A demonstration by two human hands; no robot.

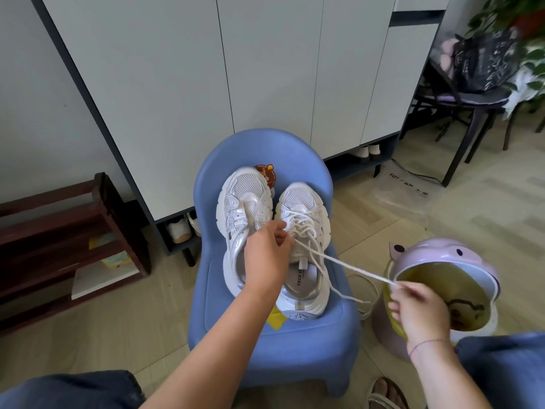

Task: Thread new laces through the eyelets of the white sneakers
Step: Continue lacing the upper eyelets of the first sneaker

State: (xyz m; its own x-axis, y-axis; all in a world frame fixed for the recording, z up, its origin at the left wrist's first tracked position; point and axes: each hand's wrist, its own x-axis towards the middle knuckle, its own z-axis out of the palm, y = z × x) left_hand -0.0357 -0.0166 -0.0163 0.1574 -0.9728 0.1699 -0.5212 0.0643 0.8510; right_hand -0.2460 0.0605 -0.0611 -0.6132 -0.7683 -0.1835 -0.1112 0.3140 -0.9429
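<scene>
"While that lace (339, 262) is stretched tight, where does it start?"

"At the right sneaker (306, 202), half laced, beside the left sneaker (244, 187) on the blue chair (265, 149) – toes far."

"And the hands?"

"Left hand (267, 252) has fingers curled, pinching the lace at the eyelets. Right hand (418, 308) pinches its end near right, over the purple bin (442, 252) – just beside the chair. Cabinet (206, 69) behind."
</scene>
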